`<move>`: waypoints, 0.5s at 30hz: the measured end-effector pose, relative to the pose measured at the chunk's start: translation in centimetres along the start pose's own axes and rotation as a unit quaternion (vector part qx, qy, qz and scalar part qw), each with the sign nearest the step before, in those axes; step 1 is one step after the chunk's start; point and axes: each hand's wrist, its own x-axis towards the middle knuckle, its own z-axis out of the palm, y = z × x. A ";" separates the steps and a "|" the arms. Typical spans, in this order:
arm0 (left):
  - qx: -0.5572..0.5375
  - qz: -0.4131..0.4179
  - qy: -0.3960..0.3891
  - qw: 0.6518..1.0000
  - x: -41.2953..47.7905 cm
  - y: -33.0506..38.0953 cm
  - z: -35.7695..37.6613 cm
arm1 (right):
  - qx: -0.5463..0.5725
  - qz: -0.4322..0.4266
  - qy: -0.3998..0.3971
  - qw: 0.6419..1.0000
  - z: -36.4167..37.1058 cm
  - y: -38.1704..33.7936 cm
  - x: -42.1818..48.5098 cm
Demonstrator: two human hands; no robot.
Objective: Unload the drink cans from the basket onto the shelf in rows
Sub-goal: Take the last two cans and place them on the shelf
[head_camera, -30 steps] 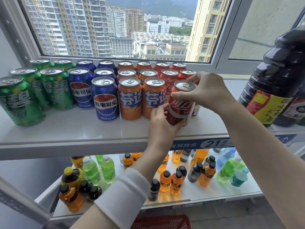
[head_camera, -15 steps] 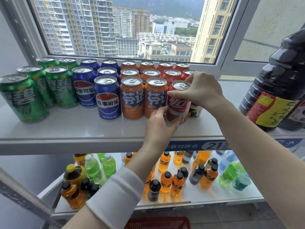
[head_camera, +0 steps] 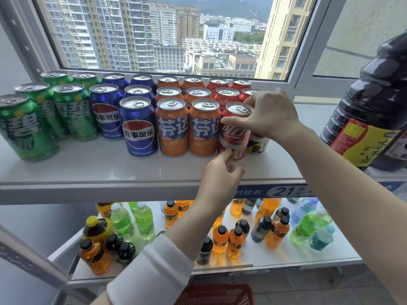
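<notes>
My right hand grips the red cola can from above. The thumb lies across the front just under the rim and the fingers curl round the far side of the top. My left hand pinches the same can low down, fingertips against its bottom edge. Both hands are closed on this one can.

The can is upright at the front of the top shelf, touching the orange Fanta can on its left. Another can is just beside it on the right, mostly hidden under my right hand. Its base looks a little forward of the Fanta fronts, and I cannot tell whether it is fully seated or a touch off the surface.

Further out, the rows run left through a second Fanta can and blue Pepsi cans to green Sprite cans. More red cans stand behind mine.

I judge this to be the placing step, squaring the can into the front row of the red column. Next I would:

- Ease it back into line.
- Set it flat.
- Let go with the left hand first, then lift the right hand straight off so nothing tips.
- Reach down to the red basket at the bottom edge.

I cannot see what the basket holds.
</notes>
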 end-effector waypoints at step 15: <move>0.071 -0.002 -0.021 0.997 0.7 -0.2 0.0 | 0.028 -0.088 -0.046 0.995 -1.2 1.3 -0.3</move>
